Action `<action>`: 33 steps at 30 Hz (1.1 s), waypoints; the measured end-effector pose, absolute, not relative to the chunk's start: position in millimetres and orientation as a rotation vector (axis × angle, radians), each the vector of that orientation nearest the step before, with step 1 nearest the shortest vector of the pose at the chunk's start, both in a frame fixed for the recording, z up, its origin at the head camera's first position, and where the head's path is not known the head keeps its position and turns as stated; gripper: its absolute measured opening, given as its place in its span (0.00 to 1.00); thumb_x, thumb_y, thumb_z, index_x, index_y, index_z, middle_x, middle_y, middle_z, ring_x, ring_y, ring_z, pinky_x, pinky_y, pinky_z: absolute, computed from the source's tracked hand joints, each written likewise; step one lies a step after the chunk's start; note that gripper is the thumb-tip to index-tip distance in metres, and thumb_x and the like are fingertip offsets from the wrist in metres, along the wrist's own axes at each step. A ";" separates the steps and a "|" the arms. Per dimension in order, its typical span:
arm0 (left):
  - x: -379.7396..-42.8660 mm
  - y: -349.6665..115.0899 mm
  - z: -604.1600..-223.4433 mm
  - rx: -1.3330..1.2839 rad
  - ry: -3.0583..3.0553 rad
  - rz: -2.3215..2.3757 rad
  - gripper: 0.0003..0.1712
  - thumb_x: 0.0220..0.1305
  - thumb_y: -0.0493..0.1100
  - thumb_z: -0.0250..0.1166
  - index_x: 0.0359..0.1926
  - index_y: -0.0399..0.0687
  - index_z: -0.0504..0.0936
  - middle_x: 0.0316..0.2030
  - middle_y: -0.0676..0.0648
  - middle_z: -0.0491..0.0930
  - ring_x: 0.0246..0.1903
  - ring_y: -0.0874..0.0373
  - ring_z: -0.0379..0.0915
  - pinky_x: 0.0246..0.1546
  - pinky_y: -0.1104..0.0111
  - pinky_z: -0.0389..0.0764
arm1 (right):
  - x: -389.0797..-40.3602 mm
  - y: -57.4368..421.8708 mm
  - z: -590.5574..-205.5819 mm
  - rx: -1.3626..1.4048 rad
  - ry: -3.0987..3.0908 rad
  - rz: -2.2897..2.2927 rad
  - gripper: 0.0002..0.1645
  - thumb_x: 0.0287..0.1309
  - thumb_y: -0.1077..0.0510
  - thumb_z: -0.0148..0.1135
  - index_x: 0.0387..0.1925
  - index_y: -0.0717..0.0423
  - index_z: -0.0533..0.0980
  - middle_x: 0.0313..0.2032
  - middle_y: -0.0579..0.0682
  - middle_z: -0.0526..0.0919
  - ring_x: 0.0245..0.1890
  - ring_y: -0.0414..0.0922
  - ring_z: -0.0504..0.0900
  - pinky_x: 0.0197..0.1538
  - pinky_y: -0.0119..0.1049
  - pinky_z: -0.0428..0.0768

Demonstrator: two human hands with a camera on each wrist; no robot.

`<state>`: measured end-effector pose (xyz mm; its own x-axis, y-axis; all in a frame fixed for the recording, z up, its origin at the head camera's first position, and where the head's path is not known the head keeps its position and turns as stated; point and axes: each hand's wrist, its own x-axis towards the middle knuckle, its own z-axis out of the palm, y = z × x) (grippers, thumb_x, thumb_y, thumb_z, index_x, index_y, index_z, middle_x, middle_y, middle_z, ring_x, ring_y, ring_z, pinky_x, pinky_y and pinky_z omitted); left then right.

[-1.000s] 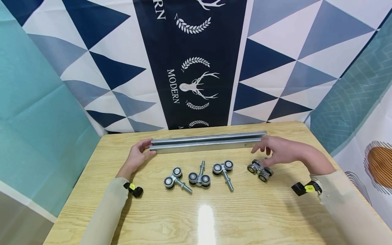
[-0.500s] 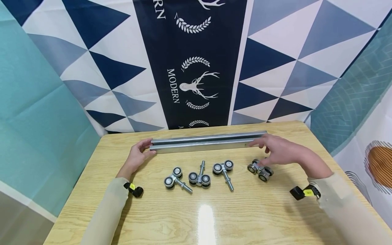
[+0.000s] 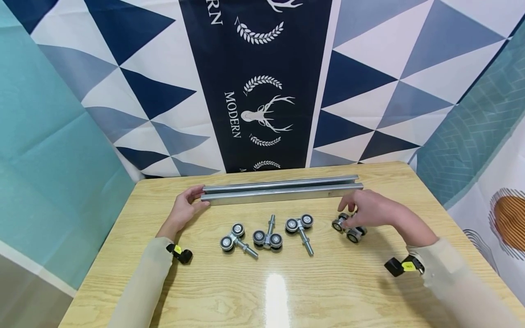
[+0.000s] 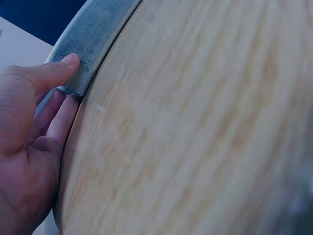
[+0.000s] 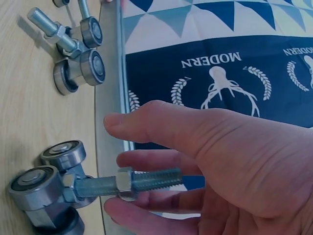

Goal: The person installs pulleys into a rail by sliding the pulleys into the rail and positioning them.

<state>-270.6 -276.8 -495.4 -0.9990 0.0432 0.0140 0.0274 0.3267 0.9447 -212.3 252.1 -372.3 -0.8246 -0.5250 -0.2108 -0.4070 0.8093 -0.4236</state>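
Along the back of the table lies a long steel track (image 3: 283, 197) with a dark slot on top. My left hand (image 3: 185, 210) grips its left end; in the left wrist view the thumb (image 4: 71, 59) lies on the track's side and the fingers curl at the end. At the right, my right hand (image 3: 371, 208) is over a four-wheeled trolley roller (image 3: 354, 234). Its threaded bolt (image 5: 156, 180), with a nut, stands up between the thumb and the fingers; the thumb is apart from the bolt, while the fingers are right behind it.
Three more trolley rollers lie in a row before the track: a left one (image 3: 232, 238), a middle one (image 3: 267, 239) and a right one (image 3: 299, 224), their bolts pointing different ways. A patterned cloth (image 3: 270, 59) hangs behind the wooden table (image 3: 205, 291).
My right hand has reached forward to the track's right end, then drawn back and lowered around the right-hand roller's bolt. The left hand stays on the track end.
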 end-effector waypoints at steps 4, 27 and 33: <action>-270.9 -276.5 -496.1 0.064 2.551 1.808 0.37 0.62 0.37 0.70 0.71 0.46 0.68 0.67 0.38 0.71 0.66 0.46 0.68 0.74 0.52 0.65 | -212.0 251.1 -374.9 -0.747 2.658 -0.546 0.13 0.50 0.55 0.75 0.38 0.54 0.86 0.31 0.48 0.85 0.26 0.39 0.77 0.29 0.35 0.78; -272.0 -277.0 -495.0 0.080 2.537 1.822 0.37 0.61 0.37 0.71 0.71 0.46 0.69 0.66 0.38 0.72 0.66 0.46 0.68 0.73 0.51 0.66 | -213.3 251.1 -375.1 -0.755 2.666 -0.533 0.10 0.50 0.68 0.68 0.23 0.51 0.87 0.23 0.42 0.86 0.19 0.36 0.73 0.24 0.31 0.74; -271.7 -276.7 -495.4 0.089 2.554 1.817 0.37 0.61 0.37 0.71 0.70 0.45 0.69 0.66 0.38 0.73 0.65 0.47 0.69 0.72 0.51 0.67 | -214.9 251.4 -371.9 -0.778 2.673 -0.485 0.10 0.49 0.68 0.68 0.22 0.51 0.86 0.23 0.42 0.86 0.19 0.36 0.73 0.24 0.31 0.73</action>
